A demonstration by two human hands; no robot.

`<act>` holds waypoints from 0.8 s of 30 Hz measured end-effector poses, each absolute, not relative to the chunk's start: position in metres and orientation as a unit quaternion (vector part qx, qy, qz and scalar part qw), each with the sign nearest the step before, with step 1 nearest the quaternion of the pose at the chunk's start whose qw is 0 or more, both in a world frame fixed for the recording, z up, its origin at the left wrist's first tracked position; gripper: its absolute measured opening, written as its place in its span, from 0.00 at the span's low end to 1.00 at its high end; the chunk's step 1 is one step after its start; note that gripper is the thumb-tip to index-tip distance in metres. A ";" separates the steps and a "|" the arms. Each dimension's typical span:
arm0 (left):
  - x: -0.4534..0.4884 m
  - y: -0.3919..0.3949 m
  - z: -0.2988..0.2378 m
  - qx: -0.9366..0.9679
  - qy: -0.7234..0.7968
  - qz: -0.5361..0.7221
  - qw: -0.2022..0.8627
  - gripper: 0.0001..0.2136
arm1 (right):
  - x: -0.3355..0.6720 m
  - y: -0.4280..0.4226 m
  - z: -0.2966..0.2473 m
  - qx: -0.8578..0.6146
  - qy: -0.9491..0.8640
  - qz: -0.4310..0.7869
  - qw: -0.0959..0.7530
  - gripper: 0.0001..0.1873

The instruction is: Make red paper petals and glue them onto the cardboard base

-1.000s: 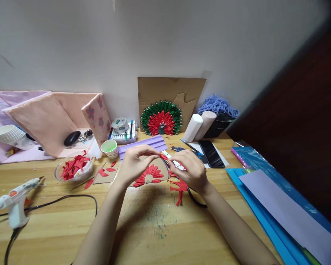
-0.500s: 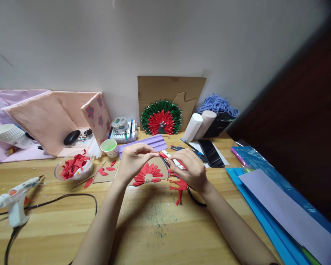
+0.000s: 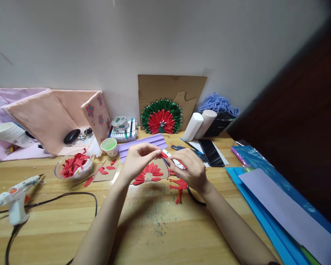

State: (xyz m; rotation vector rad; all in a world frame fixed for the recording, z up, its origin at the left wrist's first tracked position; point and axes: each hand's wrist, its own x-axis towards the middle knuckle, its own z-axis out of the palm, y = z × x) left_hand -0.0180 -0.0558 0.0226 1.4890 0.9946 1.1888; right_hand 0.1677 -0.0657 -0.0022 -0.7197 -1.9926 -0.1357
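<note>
Above the desk, my left hand (image 3: 136, 158) pinches a small red petal (image 3: 163, 155) between thumb and fingertips. My right hand (image 3: 189, 165) is closed beside the petal's other end; a thin dark piece shows at its fingertips, too small to name. Below both hands lies a rounded cardboard piece (image 3: 165, 170) with red petals (image 3: 149, 172) fanned around its lower middle. Cut red scraps (image 3: 179, 184) lie under my right hand. A smaller card (image 3: 106, 173) with several loose red petals is to the left of my left wrist.
At the left stands a white glue gun (image 3: 18, 197) with a black cord. Nearby are a bowl (image 3: 89, 172) of red scraps and a paper cup (image 3: 109, 147). A peacock picture (image 3: 162, 119) leans on the wall. A phone (image 3: 211, 152) and blue sheets (image 3: 253, 206) lie right.
My left hand has shifted slightly right, bringing its fingertips closer to my right hand, and less of the petal shows. The right hand has barely moved.
</note>
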 end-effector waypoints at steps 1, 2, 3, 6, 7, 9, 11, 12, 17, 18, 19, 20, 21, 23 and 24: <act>-0.018 -0.056 0.023 0.607 0.406 0.490 0.476 0.08 | 0.168 -0.066 -0.002 -0.297 -0.820 -0.055 0.487 0.07; -0.018 -0.056 0.023 0.603 0.404 0.495 0.477 0.08 | 0.168 -0.066 -0.003 -0.298 -0.820 -0.053 0.486 0.07; -0.018 -0.055 0.023 0.599 0.403 0.501 0.477 0.08 | 0.168 -0.065 -0.003 -0.299 -0.820 -0.052 0.485 0.07; -0.021 -0.054 0.022 0.589 0.402 0.521 0.469 0.08 | 0.168 -0.065 -0.002 -0.297 -0.819 -0.054 0.488 0.07; -0.022 -0.053 0.022 0.587 0.405 0.527 0.462 0.09 | 0.169 -0.065 -0.001 -0.296 -0.817 -0.056 0.492 0.08; -0.024 -0.051 0.021 0.578 0.415 0.541 0.449 0.09 | 0.169 -0.065 -0.001 -0.296 -0.813 -0.056 0.499 0.08; -0.025 -0.051 0.021 0.571 0.419 0.538 0.458 0.11 | 0.168 -0.065 0.000 -0.298 -0.809 -0.052 0.505 0.09; -0.025 -0.051 0.022 0.572 0.415 0.528 0.470 0.11 | 0.168 -0.065 0.000 -0.299 -0.807 -0.050 0.507 0.09; -0.019 -0.055 0.023 0.588 0.376 0.485 0.527 0.13 | 0.166 -0.066 -0.001 -0.302 -0.807 -0.056 0.505 0.09; -0.018 -0.056 0.023 0.588 0.371 0.487 0.529 0.12 | 0.165 -0.067 -0.001 -0.301 -0.809 -0.057 0.503 0.09; -0.018 -0.056 0.023 0.589 0.369 0.489 0.527 0.11 | 0.165 -0.067 -0.001 -0.298 -0.811 -0.058 0.501 0.09; -0.018 -0.056 0.023 0.590 0.369 0.494 0.522 0.11 | 0.164 -0.067 -0.001 -0.296 -0.812 -0.058 0.499 0.09; -0.018 -0.056 0.023 0.591 0.371 0.498 0.516 0.10 | 0.164 -0.067 -0.001 -0.294 -0.813 -0.058 0.499 0.09; -0.020 -0.055 0.024 0.590 0.375 0.511 0.501 0.09 | 0.163 -0.067 -0.002 -0.294 -0.810 -0.056 0.505 0.09; -0.021 -0.054 0.024 0.586 0.378 0.518 0.495 0.09 | 0.162 -0.068 -0.002 -0.296 -0.805 -0.055 0.511 0.10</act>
